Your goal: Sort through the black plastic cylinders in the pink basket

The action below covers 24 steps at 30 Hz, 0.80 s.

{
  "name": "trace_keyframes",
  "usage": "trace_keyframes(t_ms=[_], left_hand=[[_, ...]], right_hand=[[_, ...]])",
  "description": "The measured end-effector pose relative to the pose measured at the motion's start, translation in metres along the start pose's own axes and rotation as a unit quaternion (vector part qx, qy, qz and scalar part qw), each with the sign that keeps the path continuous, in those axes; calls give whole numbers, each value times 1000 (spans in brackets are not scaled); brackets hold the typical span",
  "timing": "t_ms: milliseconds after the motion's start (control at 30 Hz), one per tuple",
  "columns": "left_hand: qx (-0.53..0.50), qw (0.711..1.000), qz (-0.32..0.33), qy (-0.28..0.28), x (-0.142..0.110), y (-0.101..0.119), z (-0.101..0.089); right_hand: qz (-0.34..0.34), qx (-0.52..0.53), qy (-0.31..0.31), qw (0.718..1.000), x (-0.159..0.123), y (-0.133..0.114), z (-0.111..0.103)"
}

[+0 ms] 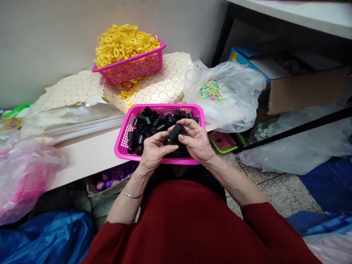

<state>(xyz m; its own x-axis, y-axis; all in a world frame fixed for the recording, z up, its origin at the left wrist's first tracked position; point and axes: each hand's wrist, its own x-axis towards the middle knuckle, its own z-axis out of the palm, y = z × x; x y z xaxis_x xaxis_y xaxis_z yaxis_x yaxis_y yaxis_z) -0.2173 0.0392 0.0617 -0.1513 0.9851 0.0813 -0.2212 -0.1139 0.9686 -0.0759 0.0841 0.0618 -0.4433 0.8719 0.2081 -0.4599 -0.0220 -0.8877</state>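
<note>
Both of my hands meet over the near edge of a pink basket (124, 136) filled with several small black cylinders (150, 121). My left hand (155, 151) and my right hand (195, 141) together grip one black cylinder piece (173, 133), tilted up to the right between the fingertips. A thin bracelet circles my left wrist. The basket rests on a white table (88, 156) just in front of my red-clothed lap.
A second pink basket (132, 68) heaped with yellow rings sits on sheets of round stickers (165, 86) at the back. A clear bag of coloured beads (211, 90) lies to the right. Plastic bags (24, 176) and a cardboard box (305, 90) crowd the sides.
</note>
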Motion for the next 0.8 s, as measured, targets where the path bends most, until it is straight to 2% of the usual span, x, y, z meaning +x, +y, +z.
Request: trace_keyframes(t_ms=[200, 300, 367, 433, 500, 600, 700, 800], left_hand=[[15, 999, 12, 39, -9, 0, 5], [85, 990, 92, 68, -13, -6, -4], [179, 962, 191, 82, -15, -14, -13], [287, 907, 296, 82, -17, -25, -20], [361, 854, 364, 85, -17, -34, -22], [403, 817, 396, 111, -15, -40, -11], [422, 796, 416, 126, -7, -38, 1], [431, 814, 374, 111, 1, -30, -1]], right_hand=[[-16, -62, 16, 998, -8, 4, -1], [-8, -69, 29, 997, -12, 6, 4], [11, -53, 42, 998, -15, 10, 9], [45, -27, 55, 997, -18, 15, 14], [87, 10, 62, 994, -22, 20, 21], [131, 66, 65, 987, -26, 23, 31], [124, 70, 74, 987, -22, 14, 34], [97, -1, 36, 995, 2, 1, 24]])
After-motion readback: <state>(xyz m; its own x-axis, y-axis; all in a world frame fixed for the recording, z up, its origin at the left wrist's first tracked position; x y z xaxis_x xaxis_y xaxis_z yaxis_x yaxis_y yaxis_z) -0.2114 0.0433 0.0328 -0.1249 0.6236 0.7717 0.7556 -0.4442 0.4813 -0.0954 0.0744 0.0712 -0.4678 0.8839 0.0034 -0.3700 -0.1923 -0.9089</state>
